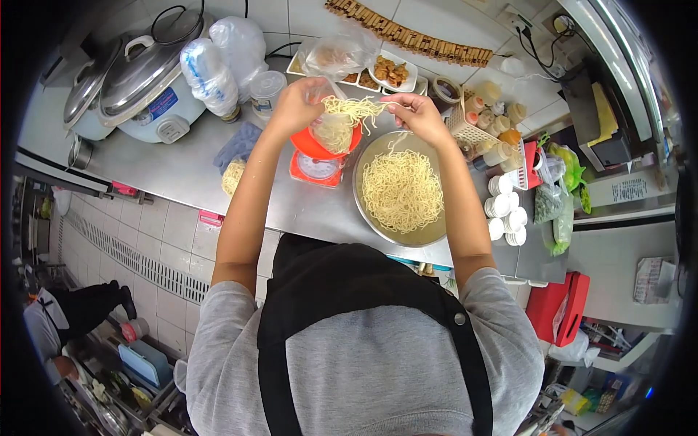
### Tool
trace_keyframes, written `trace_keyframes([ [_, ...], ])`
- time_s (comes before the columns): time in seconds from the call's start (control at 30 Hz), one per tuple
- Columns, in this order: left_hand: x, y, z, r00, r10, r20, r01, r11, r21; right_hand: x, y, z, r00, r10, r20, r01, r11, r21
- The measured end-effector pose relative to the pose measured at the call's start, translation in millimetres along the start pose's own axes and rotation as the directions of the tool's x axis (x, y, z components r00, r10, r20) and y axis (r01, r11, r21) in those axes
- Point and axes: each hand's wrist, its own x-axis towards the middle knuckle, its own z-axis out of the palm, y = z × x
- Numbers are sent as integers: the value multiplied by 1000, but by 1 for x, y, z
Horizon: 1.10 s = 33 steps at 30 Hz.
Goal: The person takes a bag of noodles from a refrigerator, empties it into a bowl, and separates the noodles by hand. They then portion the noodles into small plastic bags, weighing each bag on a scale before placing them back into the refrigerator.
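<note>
My left hand (301, 107) is closed at the mouth of a clear plastic bag (320, 90) over the orange-red pan (311, 147) of a kitchen scale (318, 167). Yellow noodles (352, 109) hang over the bag's rim, and more show through its side. A few strands stretch across to my right hand (418, 116), which pinches them between thumb and fingers. Below that hand, a large metal bowl (358, 190) holds a heap of loose noodles (402, 190). My left fingertips are partly hidden by noodles and plastic.
Large cookers (153, 80) and bagged stacks (209, 76) stand at the left. A blue cloth (237, 142) and a noodle bundle (233, 176) lie near the counter's front edge. Food trays (392, 71), sauce bottles (498, 125) and stacked white cups (499, 206) sit behind and right. Another person (80, 316) is at lower left.
</note>
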Motion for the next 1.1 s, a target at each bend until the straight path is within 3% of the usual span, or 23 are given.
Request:
trace_keyframes([
  [0.23, -4, -1, -3, 997, 71, 7, -71, 988, 135, 6, 1, 3, 1000, 0, 24, 0, 1000, -25],
  [0.57, -3, 2, 1, 999, 25, 43, -29, 996, 81, 6, -2, 6, 999, 8, 37, -8, 1000, -7],
  [0.67, -1, 1, 1, 998, 16, 62, -20, 998, 66, 16, -22, 13, 998, -55, -32, 55, 999, 1],
  [0.73, 2, -3, 1, 997, 14, 71, -18, 998, 62, 27, -41, 24, 989, -30, -145, 52, 987, 150],
  [0.87, 2, -3, 1, 991, 117, 58, -122, 989, 88, 54, -44, 54, 983, -144, -114, 176, 914, 366],
  [0.9, 3, 0, -2, 994, 40, 98, -54, 989, 140, 55, -49, 59, 952, -304, 29, 303, 953, 24],
  [0.93, 4, 2, -5, 991, -40, 131, 13, 980, 196, 55, -54, 62, 893, -395, 218, 446, 845, -296],
  [0.97, 5, -3, -5, 991, -40, 127, 15, 980, 198, 46, -70, 63, 917, -352, 189, 399, 817, -417],
  [1.0, 6, -10, -4, 996, 28, 90, -43, 984, 173, 48, -69, 62, 916, -353, 192, 402, 816, -415],
  [1.07, 6, -14, -5, 995, 94, 43, -99, 984, 145, 55, -59, 53, 898, -440, 13, 414, 833, -368],
  [1.1, 4, -7, -6, 998, 40, 56, -48, 987, 154, 58, -52, 43, 888, -449, 101, 452, 814, -365],
])
